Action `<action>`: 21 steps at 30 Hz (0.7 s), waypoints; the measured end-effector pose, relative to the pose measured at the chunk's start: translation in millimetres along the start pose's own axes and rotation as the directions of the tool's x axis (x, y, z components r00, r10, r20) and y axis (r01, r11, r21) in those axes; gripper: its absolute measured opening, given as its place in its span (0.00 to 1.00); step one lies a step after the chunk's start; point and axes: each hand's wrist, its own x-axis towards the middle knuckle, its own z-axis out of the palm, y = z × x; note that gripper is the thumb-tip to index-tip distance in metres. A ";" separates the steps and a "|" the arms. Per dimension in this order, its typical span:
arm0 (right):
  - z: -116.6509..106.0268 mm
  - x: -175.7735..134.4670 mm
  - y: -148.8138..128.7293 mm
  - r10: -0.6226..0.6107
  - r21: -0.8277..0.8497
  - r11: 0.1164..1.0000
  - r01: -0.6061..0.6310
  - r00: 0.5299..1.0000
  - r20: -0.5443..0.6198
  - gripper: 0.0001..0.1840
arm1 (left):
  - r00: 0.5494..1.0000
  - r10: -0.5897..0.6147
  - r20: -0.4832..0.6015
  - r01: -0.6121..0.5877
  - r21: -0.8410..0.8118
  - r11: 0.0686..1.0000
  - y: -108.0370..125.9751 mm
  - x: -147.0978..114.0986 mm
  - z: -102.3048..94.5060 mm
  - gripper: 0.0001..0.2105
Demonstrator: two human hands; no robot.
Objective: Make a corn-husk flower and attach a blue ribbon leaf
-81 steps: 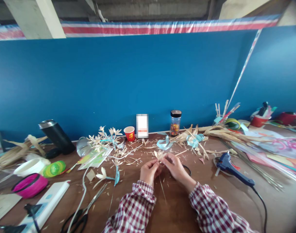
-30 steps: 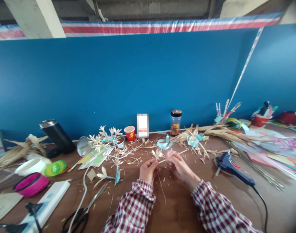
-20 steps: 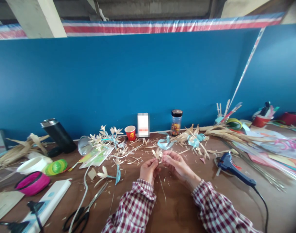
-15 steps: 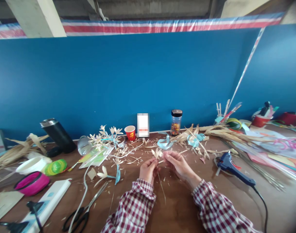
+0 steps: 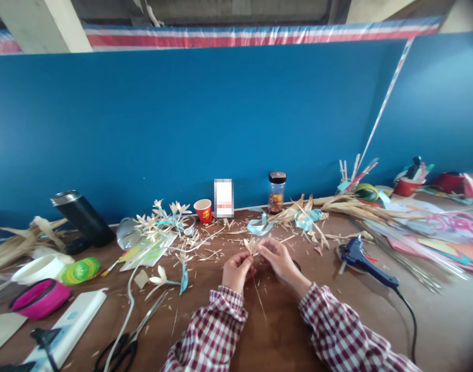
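In the middle of the table, my left hand [image 5: 235, 274] pinches a small cream flower [image 5: 250, 244], which looks made of dried corn husk, at its base. A thin stem [image 5: 261, 304] hangs down from below those fingers. My right hand [image 5: 280, 262] is closed against the flower's right side, its thumb and fingertips pinching what looks like a petal. The fingers partly hide that spot. Husk scraps [image 5: 210, 254] lie just beyond both hands. A similar husk flower with a blue-wrapped stem [image 5: 174, 282] rests to the left.
Scissors [image 5: 133, 338] and a power strip [image 5: 71, 330] lie at the left front, a white cable between them. A blue glue gun [image 5: 366, 263] sits at right. Behind stand a red paper cup [image 5: 203, 211], a lidded jar [image 5: 276, 194] and finished-looking husk flowers [image 5: 174, 219].
My right hand has moved in to the left, and its fingertips now meet the flower beside my left hand. The whole view has shifted slightly, with the scene sliding left.
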 end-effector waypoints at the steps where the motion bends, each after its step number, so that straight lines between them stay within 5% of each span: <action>1: -0.1 0.0 0.2 0.001 0.002 1.000 -0.001 1.000 0.002 0.18 | 1.000 0.001 0.005 -0.001 0.000 1.000 -0.2 -0.2 0.0 0.13; 21: -1.6 0.6 -0.2 -0.080 -0.167 0.982 0.082 0.997 0.023 0.14 | 1.000 0.003 0.026 -0.004 0.040 0.999 0.6 -2.3 0.8 0.11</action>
